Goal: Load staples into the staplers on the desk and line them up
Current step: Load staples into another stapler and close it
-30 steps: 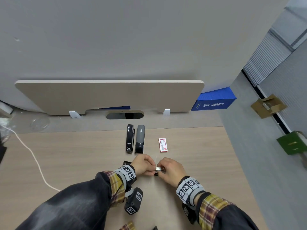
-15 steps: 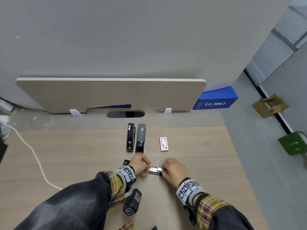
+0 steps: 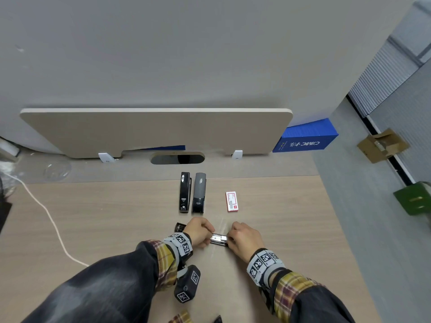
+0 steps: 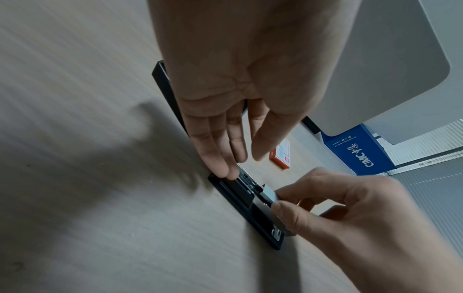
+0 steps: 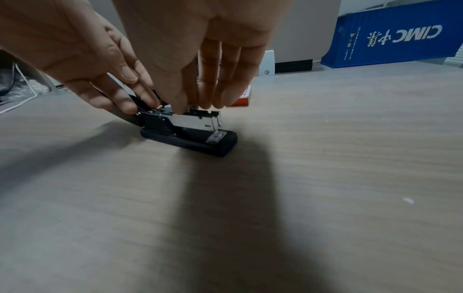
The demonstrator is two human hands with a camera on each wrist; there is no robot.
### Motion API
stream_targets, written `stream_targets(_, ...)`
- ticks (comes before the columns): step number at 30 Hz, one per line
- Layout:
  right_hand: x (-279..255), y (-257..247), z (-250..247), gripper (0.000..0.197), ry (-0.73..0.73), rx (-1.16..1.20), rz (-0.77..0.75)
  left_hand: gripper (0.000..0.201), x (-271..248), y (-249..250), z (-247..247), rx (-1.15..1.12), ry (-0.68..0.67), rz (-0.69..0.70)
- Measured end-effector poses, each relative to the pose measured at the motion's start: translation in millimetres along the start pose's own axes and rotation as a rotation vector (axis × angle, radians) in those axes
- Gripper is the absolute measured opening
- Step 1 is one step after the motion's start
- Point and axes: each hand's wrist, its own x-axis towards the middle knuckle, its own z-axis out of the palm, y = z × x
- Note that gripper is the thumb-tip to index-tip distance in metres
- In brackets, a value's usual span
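Stapler [image 5: 190, 136], opened near the staple box [image 3: 231, 201], takes a staple strip [image 4: 269, 195] pinched by the right hand [image 3: 245, 238]. Left hand [image 3: 199, 231], fingers straight, presses its rear; the strip should probably drop flat along the metal channel [image 5: 195, 120].

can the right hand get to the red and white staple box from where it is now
Probably yes. The staple box lies flat on the desk just beyond the right hand, with bare wood between them. But that hand's fingers are pinching the open stapler, so it must let go first.
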Motion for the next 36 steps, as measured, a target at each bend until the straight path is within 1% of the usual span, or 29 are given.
stream_targets(5,0.4,-3.1,-2.0,0.024,-0.019,0.039,-0.015,0.021,0.2,0.8,0.9,-0.001,0.01,-0.011)
stream_targets(11,-0.9,-7.8,3.4,0.018,-0.066,-0.008,0.0,0.022,0.2,0.6,1.6,-0.009,0.011,-0.015)
stream_targets(15,0.6,-7.1,5.9,0.019,-0.032,-0.019,-0.002,0.022,-0.4,0.4,2.3,-0.014,0.021,-0.016)
stream_targets(20,0.0,-6.3,-2.4,0.027,-0.082,0.032,0.023,0.022,-1.7,1.8,2.4,-0.023,0.025,-0.015)
stream_targets(22,-2.1,-5.1,-4.3,0.026,-0.073,0.054,0.026,0.022,-1.9,1.8,2.1,-0.022,0.022,-0.016)
stream_targets(24,-4.7,-5.1,-5.1,0.021,-0.029,0.08,-0.008,0.022,-1.3,1.2,2.2,-0.022,0.02,-0.011)
stream_targets(26,-6.3,-6.7,-5.3,0.019,0.005,0.089,-0.076,0.023,-0.4,-0.1,3.0,-0.025,0.025,-0.007)
stream_targets(28,-5.4,-9.9,-4.7,0.024,0.01,0.099,-0.145,0.023,-0.3,-0.2,3.4,-0.031,0.024,-0.004)
stream_targets(30,-3.3,-12.5,-2.1,0.035,-0.005,0.099,-0.183,0.022,-1.2,0.3,2.9,-0.032,0.023,0.001)
stream_targets(32,-1.5,-12.8,0.7,0.047,-0.032,0.085,-0.183,0.022,-2.0,0.7,2.6,-0.034,0.022,0.004)
stream_targets(33,-1.1,-12.2,1.3,0.049,-0.047,0.077,-0.174,0.022,-2.5,0.7,2.4,-0.033,0.023,0.005)
stream_targets(36,-1.8,-9.6,0.7,0.038,-0.065,0.059,-0.158,0.023,-2.3,-0.6,2.5,-0.026,0.033,0.011)
